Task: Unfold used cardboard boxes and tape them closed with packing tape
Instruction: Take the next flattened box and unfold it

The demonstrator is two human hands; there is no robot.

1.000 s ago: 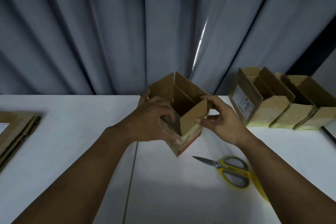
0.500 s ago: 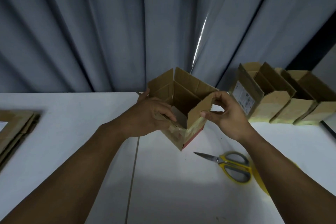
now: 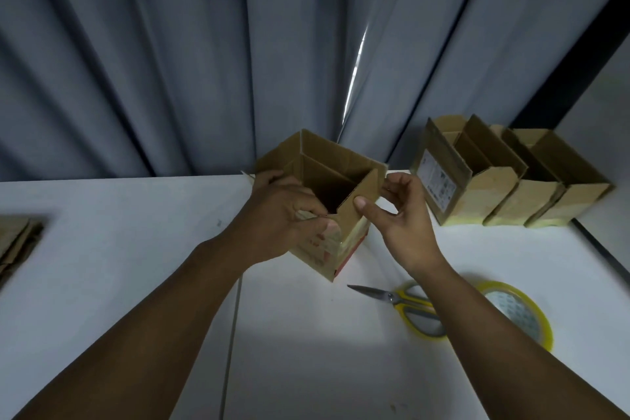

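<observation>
Holds small cardboard box [image 3: 335,249] mid-frame with both hands, top flaps up, mouth open and dark between the two sets of fingers. Cannot tell whether bottom corner touches white table [image 3: 136,266] or hangs just over it.

Wraps left hand [image 3: 283,215] round near-left wall of box: fingers curled on cardboard, thumb tip pressed on printed outer face. Pinches upright near-right flap with right hand [image 3: 405,225]: thumb on near face, other fingers curled behind the flap's far edge, clamped on it. Shows red print on box faces just below both thumbs.

Shows scissors [image 3: 409,310] with yellow handles flat on table, near side of right-hand fingers, just beside right wrist, blades together and pointing left. Shows tape roll [image 3: 518,314] lying flat right of scissors, partly hidden by right forearm.

Shows row of three open boxes [image 3: 494,194] standing near, right of right-hand fingers, side by side and touching, yellowish tape along lower edges, white label on the nearest one.

Shows flattened cardboard [image 3: 17,242] stacked at frame edge, well apart, left of left-hand fingers. Shows grey curtain [image 3: 170,61] beyond all fingertips, behind table.
</observation>
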